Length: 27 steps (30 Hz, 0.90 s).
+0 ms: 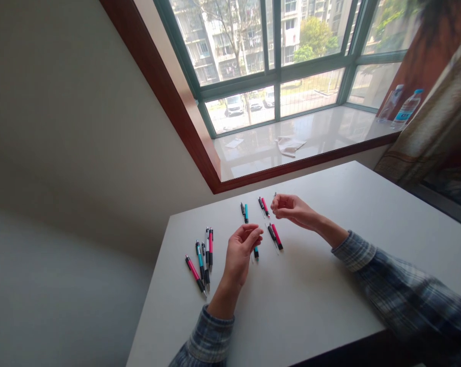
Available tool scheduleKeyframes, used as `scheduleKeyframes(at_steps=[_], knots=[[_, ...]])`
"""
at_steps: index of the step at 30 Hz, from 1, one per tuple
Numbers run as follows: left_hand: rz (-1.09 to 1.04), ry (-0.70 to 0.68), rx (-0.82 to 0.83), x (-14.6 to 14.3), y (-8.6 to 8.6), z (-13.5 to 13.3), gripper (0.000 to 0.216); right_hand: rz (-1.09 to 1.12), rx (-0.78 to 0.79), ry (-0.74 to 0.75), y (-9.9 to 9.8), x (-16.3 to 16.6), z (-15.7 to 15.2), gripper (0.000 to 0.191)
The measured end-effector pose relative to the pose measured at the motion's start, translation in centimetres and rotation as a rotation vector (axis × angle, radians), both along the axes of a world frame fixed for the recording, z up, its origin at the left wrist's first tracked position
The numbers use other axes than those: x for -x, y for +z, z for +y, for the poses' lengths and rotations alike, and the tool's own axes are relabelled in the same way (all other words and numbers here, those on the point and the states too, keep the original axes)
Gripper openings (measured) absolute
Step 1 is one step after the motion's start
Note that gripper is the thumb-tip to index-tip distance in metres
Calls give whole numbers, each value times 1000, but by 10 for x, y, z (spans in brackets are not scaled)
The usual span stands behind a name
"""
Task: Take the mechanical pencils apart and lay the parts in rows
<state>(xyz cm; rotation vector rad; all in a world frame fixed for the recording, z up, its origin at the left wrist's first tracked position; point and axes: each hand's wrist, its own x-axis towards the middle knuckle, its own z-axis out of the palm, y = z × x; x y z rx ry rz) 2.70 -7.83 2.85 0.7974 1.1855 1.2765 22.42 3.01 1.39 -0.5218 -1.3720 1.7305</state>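
My left hand (242, 252) hovers over the table, thumb and fingertips pinched together; whatever they hold, if anything, is too small to make out. It partly covers a teal pen part with a black grip (256, 252). Farther right, my right hand (293, 210) is closed in a pinch too, with a small dark tip just above its fingers that I cannot identify. Around the hands lie pen pieces: a teal barrel (246, 211), a pink barrel (277, 236) beside a black piece (271, 232) and a thin refill (275, 245), and another pink barrel (265, 207).
Several whole pens lie in a group to the left, among them a pink pen (195, 275) and a teal pen (200, 259). The white table (322, 290) meets a window sill (249, 160) holding a cloth (290, 146) and plastic bottles (408, 108). A curtain (425, 127) hangs right.
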Motion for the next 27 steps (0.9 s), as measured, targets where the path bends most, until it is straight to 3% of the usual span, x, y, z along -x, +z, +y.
scheduleKeyframes(at_steps=[5, 15, 18, 23, 27], knots=[[-72, -1, -9, -2, 1, 2, 32, -167, -63, 104, 3, 7, -11, 34], [-9, -29, -15, -2, 1, 3, 34, -224, -223, 82, 2, 18, -16, 31], [79, -2, -23, -1, -1, 3, 42, -308, -310, -95, -3, 12, -6, 28], [171, -6, -10, -2, 0, 0, 39, -555, -529, -664, -25, -17, 26, 18], [189, -30, -5, -5, 1, -4, 35, -716, -621, -748, -43, -31, 46, 15]])
